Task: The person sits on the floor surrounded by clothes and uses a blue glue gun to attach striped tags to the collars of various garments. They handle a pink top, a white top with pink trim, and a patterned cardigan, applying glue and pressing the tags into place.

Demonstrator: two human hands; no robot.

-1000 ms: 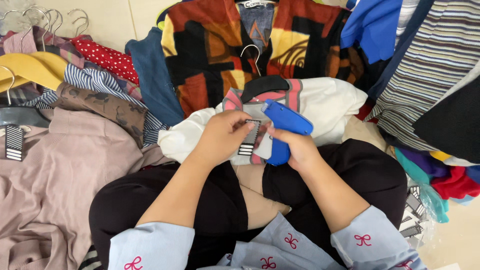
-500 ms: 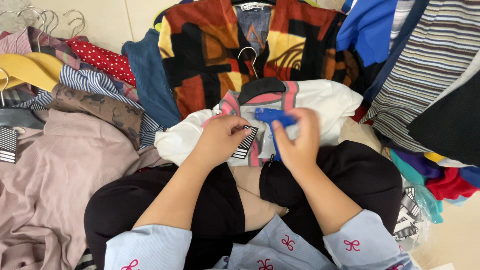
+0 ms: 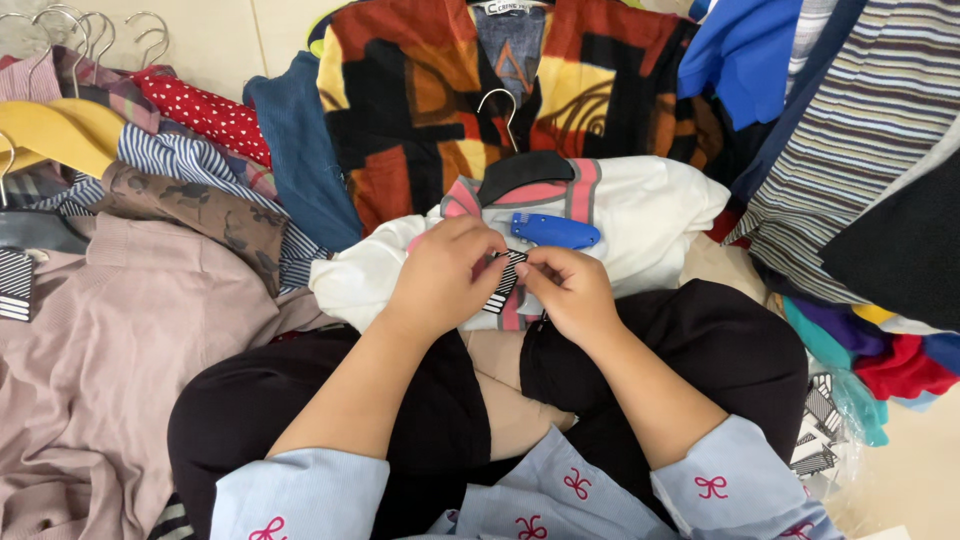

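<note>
A white garment [image 3: 640,215] with pink and grey neck trim lies on my lap on a black hanger [image 3: 525,172]. My left hand [image 3: 440,275] and my right hand [image 3: 572,292] meet over its front, both pinching a small black-and-white striped tag [image 3: 505,280]. A blue tagging gun [image 3: 555,231] rests on the garment just above my right hand, held by neither hand. My legs in black trousers are crossed below.
A mauve sweater [image 3: 90,360] lies at the left, with hung shirts and wire hangers [image 3: 60,30] behind it. An orange, black and yellow patterned top [image 3: 420,90] hangs ahead. Striped and blue clothes [image 3: 860,120] crowd the right, with bright folded pieces [image 3: 880,360] below them.
My right hand has put the blue tagging gun down on the white garment and moved onto the striped tag, joining my left hand.
</note>
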